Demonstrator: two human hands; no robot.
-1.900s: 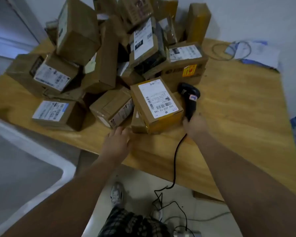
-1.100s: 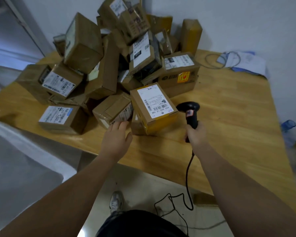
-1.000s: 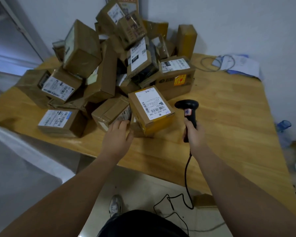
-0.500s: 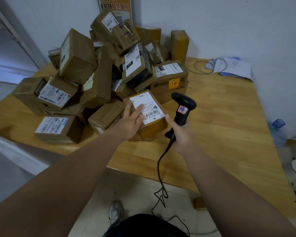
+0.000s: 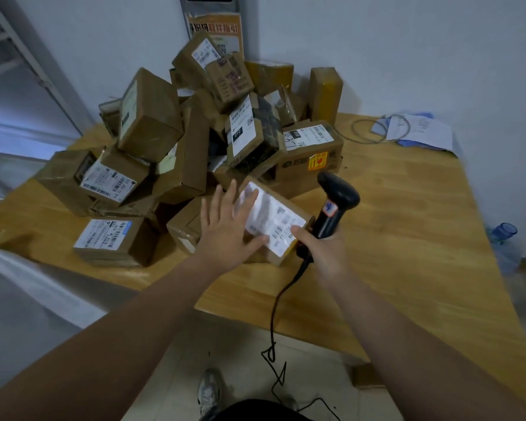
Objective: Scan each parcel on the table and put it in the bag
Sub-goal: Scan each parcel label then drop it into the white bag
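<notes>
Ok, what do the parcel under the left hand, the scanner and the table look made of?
Parcel: brown cardboard probably, matte, white paper label. Scanner: black plastic, glossy highlights on the head. Table: pale wood, visible grain, satin sheen; solid or veneer unclear.

We counted at least fifteen parcels point(image 5: 148, 117) on one table point(image 5: 407, 238), one scanner point(image 5: 336, 199), one bottle point(image 5: 503, 238) at the right edge, and two hands: left hand point(image 5: 225, 235), right hand point(image 5: 325, 250).
</notes>
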